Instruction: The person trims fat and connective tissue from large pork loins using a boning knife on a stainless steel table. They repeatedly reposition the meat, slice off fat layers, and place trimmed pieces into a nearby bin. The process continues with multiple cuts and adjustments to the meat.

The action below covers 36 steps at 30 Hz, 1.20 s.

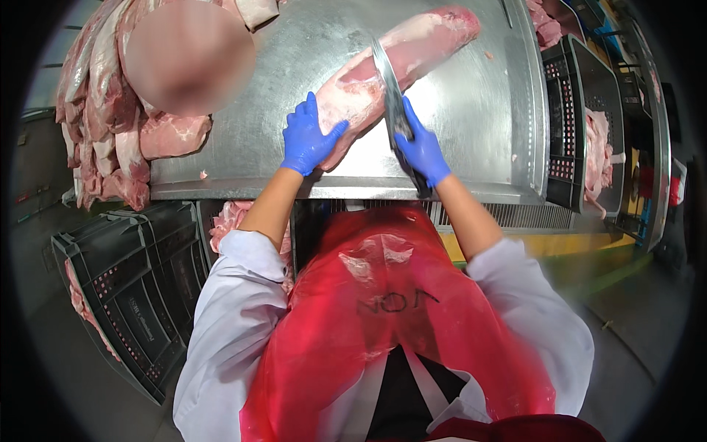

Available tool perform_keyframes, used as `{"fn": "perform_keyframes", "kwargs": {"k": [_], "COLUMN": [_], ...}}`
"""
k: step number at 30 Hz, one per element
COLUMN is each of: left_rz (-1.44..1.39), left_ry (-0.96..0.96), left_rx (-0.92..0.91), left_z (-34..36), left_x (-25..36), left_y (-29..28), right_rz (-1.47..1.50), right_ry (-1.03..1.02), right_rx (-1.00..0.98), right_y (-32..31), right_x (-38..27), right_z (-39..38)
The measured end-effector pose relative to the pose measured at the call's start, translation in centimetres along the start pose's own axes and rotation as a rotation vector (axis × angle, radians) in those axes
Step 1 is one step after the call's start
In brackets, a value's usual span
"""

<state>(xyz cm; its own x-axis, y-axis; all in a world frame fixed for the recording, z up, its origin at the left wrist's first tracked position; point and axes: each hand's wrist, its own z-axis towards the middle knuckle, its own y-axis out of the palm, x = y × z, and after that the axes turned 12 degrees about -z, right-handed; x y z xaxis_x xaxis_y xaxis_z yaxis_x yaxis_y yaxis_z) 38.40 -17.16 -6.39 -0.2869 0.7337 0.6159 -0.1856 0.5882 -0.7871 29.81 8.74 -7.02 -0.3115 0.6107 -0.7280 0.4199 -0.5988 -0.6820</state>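
A long pale-pink cut of meat (427, 40) lies diagonally across the steel worktop (250, 147). My blue-gloved left hand (309, 140) rests against its near end, fingers spread, thumb on the meat. My blue-gloved right hand (420, 147) is closed on a long knife (385, 74), whose blade lies over the middle of the cut, tip pointing away from me; whether it is cutting into the surface I cannot tell.
Meat cuts (103, 118) are piled on the worktop's left. A black crate holding trimmings (567, 74) stands beyond the right edge, with other bins around it. Dark crates (125, 287) and more meat (228, 217) are below the near edge on the left.
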Motion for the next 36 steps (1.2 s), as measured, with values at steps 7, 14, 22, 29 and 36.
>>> {"fn": "perform_keyframes", "kwargs": {"k": [7, 14, 22, 29, 36], "left_rz": [-0.097, -0.188, -0.357, -0.603, 0.100], "left_ry": [0.053, 0.067, -0.003, -0.111, 0.308], "left_rx": [0.128, 0.197, 0.327, 0.609, 0.153], "left_z": [0.1, 0.5, 0.5, 0.7, 0.6], "left_x": [-1.2, -3.1, -3.9, -4.4, 7.5], "left_y": [0.8, 1.6, 2.1, 3.5, 1.6], "right_rz": [0.109, 0.234, 0.117, 0.144, 0.159], "right_ry": [0.153, 0.322, 0.135, 0.155, 0.305], "right_rx": [-0.043, -0.128, -0.047, -0.357, -0.212], "right_y": [2.1, 0.9, 2.8, -0.2, -8.8], "right_x": [-2.1, -6.5, -6.0, -5.0, 1.2], "right_z": [-3.3, 1.4, -0.6, -13.9, -15.2]}}
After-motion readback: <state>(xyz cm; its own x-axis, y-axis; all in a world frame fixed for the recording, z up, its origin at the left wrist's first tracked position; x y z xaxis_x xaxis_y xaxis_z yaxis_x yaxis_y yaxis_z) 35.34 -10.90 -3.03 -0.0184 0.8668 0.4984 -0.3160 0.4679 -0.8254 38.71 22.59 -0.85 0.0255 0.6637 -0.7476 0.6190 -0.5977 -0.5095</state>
